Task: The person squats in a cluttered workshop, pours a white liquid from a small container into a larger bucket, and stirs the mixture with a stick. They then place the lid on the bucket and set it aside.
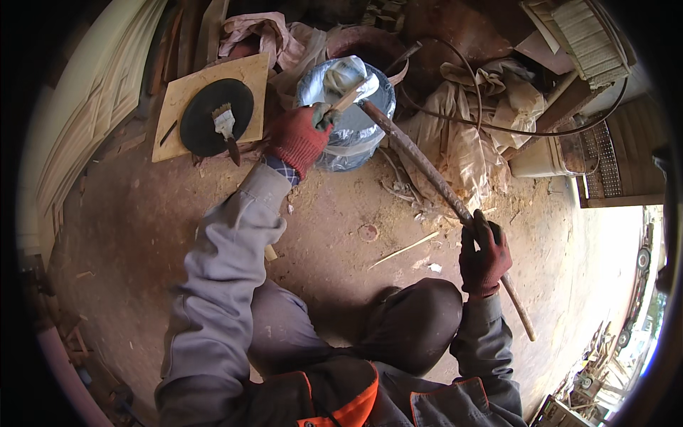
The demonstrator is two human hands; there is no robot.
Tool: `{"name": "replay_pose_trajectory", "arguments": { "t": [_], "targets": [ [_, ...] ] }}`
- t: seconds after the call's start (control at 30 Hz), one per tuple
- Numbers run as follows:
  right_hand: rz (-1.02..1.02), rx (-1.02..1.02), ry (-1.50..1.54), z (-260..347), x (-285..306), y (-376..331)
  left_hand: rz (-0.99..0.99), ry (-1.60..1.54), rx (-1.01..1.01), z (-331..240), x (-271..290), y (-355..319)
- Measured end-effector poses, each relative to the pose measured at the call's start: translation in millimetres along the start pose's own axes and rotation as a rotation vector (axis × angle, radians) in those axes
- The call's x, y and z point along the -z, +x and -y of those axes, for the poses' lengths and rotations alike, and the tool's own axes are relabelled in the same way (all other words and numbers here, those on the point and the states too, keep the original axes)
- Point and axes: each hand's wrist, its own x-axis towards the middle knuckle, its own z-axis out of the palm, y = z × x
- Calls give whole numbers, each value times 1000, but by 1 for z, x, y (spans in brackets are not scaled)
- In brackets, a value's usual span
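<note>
My left hand [300,136], in a red glove with dark fingers, is closed at the left rim of a plastic-wrapped bucket [348,153]. A flat light-brown strip [348,98] juts from its fingers over the bucket; the rest of it is hidden by the glove. My right hand [485,260], gloved the same way, wraps around a long brown stick [427,168]. The stick slants from the bucket's right rim down past my right knee. Crumpled clear plastic [348,75] lies across the bucket's far side.
Left of the bucket, a paintbrush [224,124] rests on a black round lid [196,117] over a square board [171,139]. Plastic sheeting [455,142] and a curved hose [512,132] lie to the right, near a pale bucket [537,160]. Wood scraps [403,250] litter the floor.
</note>
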Motion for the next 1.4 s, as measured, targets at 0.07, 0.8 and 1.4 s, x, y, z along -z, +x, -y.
{"name": "replay_pose_trajectory", "arguments": {
  "t": [0.07, 0.8, 1.4],
  "targets": [
    [22, -21, 0, 0, 0, 0, -28, -83, 109, 1, 3, 0],
    [9, 20, -38, -11, 6, -5, 66, -517, 311, 7, 16, 29],
    [139, -155, 199, -3, 14, -2, 35, -216, 99, 25, -10, 4]
  ]
}}
